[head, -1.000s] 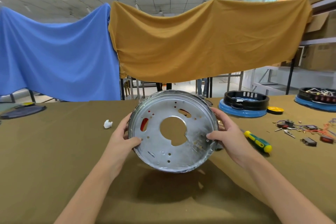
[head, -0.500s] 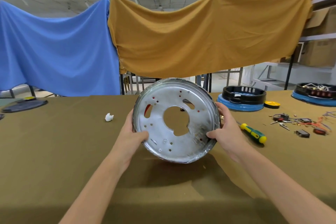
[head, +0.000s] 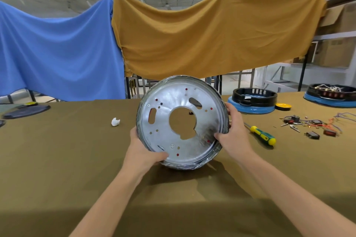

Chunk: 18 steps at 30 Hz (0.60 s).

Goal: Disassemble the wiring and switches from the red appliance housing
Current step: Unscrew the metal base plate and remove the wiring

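Note:
I hold a round appliance housing (head: 169, 134) on its side above the olive table, its shiny metal base plate facing me. Red shows through the plate's small holes and an oval slot. A large keyed opening sits in the middle. My left hand (head: 143, 153) grips the lower left rim, thumb on the plate. My right hand (head: 234, 132) grips the right rim. A heap of removed wires and switches (head: 310, 124) lies on the table to the right.
A yellow-and-green screwdriver (head: 263, 135) lies right of my right hand. Behind it stand two black-and-blue bases (head: 252, 100) (head: 331, 94) and a yellow disc (head: 282, 106). A white scrap (head: 115, 122) and a dark lid (head: 26, 110) lie at left. Blue and mustard cloths hang behind.
The housing has been turned in my hands and tilted more upright. My left hand has slid down to the lower left rim; my right hand stays on the right rim.

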Motion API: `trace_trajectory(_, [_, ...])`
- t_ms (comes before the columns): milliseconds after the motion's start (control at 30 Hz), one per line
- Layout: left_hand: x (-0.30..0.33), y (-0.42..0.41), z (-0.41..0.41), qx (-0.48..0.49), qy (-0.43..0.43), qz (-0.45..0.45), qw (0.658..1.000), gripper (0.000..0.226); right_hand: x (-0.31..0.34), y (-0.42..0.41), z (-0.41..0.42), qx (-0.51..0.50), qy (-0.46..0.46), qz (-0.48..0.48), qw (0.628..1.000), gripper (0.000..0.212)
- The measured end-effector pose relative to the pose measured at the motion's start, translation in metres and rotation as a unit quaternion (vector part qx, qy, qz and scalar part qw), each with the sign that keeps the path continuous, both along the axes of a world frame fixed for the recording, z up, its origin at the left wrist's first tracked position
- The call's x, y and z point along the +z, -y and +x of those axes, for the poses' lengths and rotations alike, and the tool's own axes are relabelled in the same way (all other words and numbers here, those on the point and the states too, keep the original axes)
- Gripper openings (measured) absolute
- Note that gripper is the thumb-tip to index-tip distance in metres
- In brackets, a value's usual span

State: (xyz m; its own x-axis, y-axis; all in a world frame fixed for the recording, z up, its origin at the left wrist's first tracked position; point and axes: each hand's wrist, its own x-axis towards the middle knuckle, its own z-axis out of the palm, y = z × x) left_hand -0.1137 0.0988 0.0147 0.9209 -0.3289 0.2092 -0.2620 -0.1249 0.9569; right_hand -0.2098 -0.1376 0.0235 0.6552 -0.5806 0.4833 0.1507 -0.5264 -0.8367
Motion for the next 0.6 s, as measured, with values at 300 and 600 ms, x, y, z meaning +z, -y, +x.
trace_trajectory(300, [0.016, -0.001, 0.019, -0.001, -0.055, 0.001, 0.998, 0.074, 0.012, -0.008, 0.001, -0.011, -0.056, 0.047, 0.997, 0.095])
trace_trajectory(600, [0.013, 0.008, 0.012, -0.025, -0.136, -0.093, 0.986, 0.065, 0.004, -0.022, 0.000, -0.048, -0.144, 0.096, 0.984, 0.086])
